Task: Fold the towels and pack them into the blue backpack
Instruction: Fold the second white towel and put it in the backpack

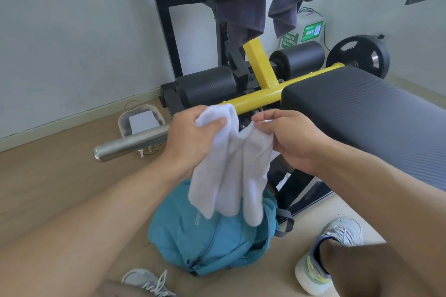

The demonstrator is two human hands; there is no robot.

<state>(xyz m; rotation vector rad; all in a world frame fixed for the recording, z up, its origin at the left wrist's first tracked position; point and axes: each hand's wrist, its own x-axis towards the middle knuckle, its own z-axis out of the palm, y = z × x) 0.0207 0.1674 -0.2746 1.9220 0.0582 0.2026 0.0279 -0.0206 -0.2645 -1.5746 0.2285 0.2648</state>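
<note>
Above blue backpack (212, 231), mid-air: white towel (229, 176), bunched, hanging in loose folds, not yet folded flat. I judge task at early fold stage; nothing visibly packed, backpack interior hidden from me. Backpack on floor between feet, beside bench (362, 113).

Left hand (193, 137): fingers and thumb curled, gripping towel's upper corner in a bunch.

Right hand (292, 137): fingertips pinching opposite upper edge, remaining fingers curled.

Remaining, by my reckoning: straighten, fold, stow. Dark garments (243, 14) draped on rack behind; I cannot tell whether these are towels.

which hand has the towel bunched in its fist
The left hand: it grips a wad of the white towel, while the right hand only pinches an edge.
</note>
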